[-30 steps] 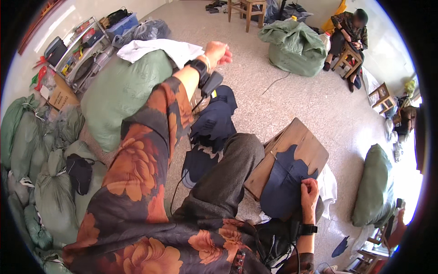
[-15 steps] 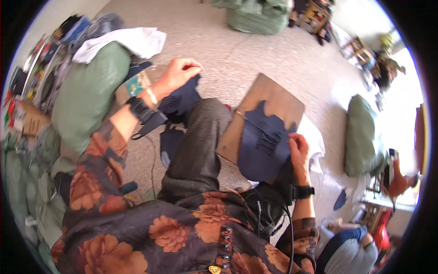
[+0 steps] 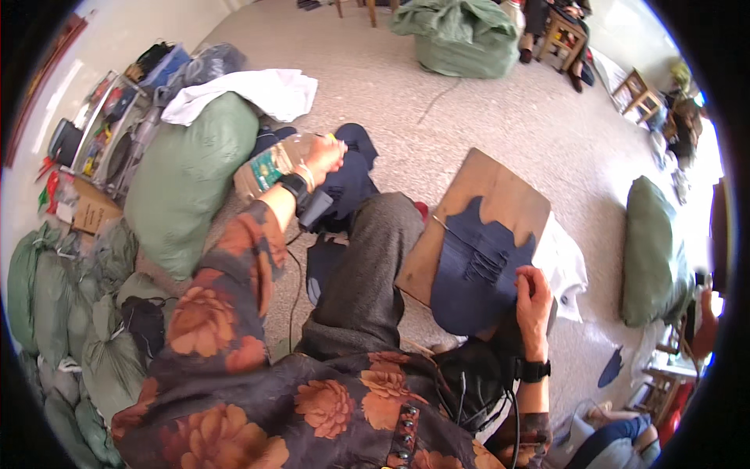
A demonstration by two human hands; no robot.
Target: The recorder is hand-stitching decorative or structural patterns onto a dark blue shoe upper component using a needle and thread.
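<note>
A navy, glove-shaped fabric piece (image 3: 478,285) lies on a brown wooden board (image 3: 500,184) over my right leg. Loose dark threads cross its middle. My right hand (image 3: 533,301) is at the piece's right edge, finger and thumb pinched; whether they grip cloth or thread is hidden. Farther left, my left hand (image 3: 323,159) is curled closed beside a clear plastic bottle (image 3: 262,170) with a green label. A small yellow bit shows at its fingertips, but what it holds is unclear. Below this hand, more navy fabric pieces (image 3: 349,187) lie by my left knee.
A full green sack (image 3: 191,187) topped with white cloth (image 3: 242,95) stands at left, above several tied green bags (image 3: 101,336). Other green sacks are at the far side (image 3: 465,43) and right (image 3: 648,250). A seated person (image 3: 605,438) is at lower right. A cable (image 3: 295,293) hangs by my leg.
My left hand has come down and closer to the plastic bottle. My right hand stays at the fabric's edge. The whole view has shifted, moving the scene right and down.
</note>
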